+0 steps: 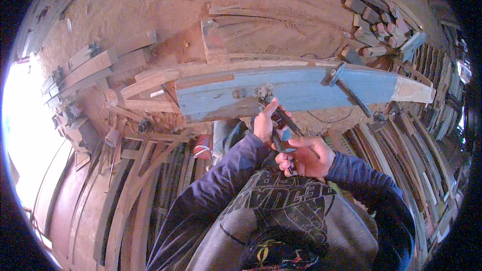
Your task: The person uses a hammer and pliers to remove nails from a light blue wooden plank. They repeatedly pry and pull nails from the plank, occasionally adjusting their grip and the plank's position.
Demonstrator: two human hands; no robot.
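Note:
A long blue-painted plank (pixel 301 81) lies crosswise in front of me, its right end bare wood. My left hand (pixel 266 121) is closed around the upper part of dark metal pincers (pixel 277 141), over the plank's near edge. Their two long handles spread apart toward me. My right hand (pixel 309 158) has its fingers curled round the lower handle, thumb stretched out. Just beyond the left hand, a rough grey patch (pixel 263 92) marks the plank's face; what the jaws touch is hard to make out. A hammer (pixel 332 74) rests on the plank to the right, its handle toward me.
Long wooden boards (pixel 143 195) lie in rows at the near left, and more boards (pixel 396 155) at the near right. A pile of wood blocks (pixel 376 25) sits at the far right. Stacked planks (pixel 90 68) stand at the left. A red round object (pixel 202 147) is near my leg.

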